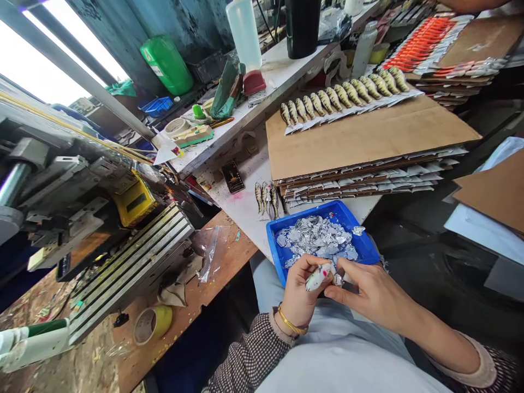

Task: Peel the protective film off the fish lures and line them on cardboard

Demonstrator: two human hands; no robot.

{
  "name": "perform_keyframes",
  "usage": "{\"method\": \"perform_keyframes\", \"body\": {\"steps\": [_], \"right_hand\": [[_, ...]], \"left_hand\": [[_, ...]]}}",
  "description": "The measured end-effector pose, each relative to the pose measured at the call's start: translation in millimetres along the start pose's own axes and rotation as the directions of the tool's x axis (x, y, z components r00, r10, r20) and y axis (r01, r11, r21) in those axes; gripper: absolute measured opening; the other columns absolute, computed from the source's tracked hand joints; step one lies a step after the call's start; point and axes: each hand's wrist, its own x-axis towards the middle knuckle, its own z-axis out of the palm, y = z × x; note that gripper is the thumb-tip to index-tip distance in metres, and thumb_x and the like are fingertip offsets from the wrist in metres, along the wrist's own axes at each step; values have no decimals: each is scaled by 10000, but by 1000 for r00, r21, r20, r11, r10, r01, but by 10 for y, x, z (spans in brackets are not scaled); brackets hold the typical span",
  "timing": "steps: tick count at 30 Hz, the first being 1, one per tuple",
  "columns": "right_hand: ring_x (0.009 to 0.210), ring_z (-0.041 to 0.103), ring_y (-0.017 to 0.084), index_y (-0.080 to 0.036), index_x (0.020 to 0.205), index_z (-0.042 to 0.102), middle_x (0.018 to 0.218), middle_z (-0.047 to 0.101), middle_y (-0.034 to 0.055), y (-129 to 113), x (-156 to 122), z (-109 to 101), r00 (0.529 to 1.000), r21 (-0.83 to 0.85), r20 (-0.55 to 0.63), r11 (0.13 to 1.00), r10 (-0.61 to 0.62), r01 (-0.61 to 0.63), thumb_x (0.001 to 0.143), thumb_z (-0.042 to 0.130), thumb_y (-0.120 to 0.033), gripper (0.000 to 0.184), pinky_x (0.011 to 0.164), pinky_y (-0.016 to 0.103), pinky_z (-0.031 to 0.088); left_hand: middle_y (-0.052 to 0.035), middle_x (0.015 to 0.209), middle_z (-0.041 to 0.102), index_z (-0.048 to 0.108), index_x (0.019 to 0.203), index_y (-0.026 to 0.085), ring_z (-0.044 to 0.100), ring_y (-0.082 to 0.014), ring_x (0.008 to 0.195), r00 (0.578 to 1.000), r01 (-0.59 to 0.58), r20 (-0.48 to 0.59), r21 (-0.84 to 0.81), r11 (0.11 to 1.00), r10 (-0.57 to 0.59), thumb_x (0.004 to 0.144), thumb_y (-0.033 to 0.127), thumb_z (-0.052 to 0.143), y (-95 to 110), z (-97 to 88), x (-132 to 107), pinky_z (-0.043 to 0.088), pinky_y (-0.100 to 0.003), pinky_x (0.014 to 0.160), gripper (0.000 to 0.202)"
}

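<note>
My left hand (299,292) is closed around a small fish-shaped lure (316,277), pale with dark specks and a red spot. Thumb and fingers of my right hand (368,289) pinch a bit of silver foil (338,278) at the lure's right end. Both hands are over my lap, at the near edge of a blue tray (371,254). Crumpled silver foil scraps (315,236) fill much of that tray, and one scrap lies on its right rim. Just beyond the tray, several finished-looking fish lures (264,199) lie on the white table.
Stacked cardboard sheets (360,139) carry a row of golden, dark-striped fish lures (344,97). Orange lures (428,41) lie on another stack at the back right. A phone-like dark card (233,177) is on the table. Machinery (131,273) and a tape roll (153,325) stand left.
</note>
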Motion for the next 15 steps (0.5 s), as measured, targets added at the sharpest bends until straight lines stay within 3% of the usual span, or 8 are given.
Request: {"method": "perform_keyframes", "body": {"steps": [15], "right_hand": [[498, 483, 124, -226, 750, 460, 636, 539, -44, 30, -17, 100, 982, -142, -91, 978, -168, 154, 1028, 426, -659, 515, 511, 278, 293]], "left_hand": [[-4, 833, 654, 701, 917, 162, 516, -90, 712, 998, -33, 49, -7, 999, 33, 743, 342, 874, -70, -112, 29, 406, -241, 710, 304]]}}
